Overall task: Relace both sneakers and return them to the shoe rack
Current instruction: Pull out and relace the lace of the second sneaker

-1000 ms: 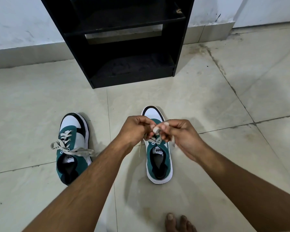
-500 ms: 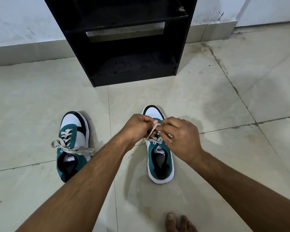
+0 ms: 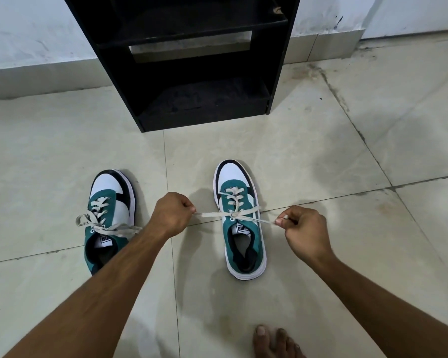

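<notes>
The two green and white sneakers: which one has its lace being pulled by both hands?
The green and white sneaker on the right: left hand and right hand pull its lace ends sideways. The left sneaker lies untouched.

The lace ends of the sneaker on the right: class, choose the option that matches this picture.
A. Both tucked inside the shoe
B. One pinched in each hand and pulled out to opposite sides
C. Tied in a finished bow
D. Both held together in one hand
B: the left hand and the right hand each pinch one end of the lace, stretched sideways across the right sneaker.
</notes>
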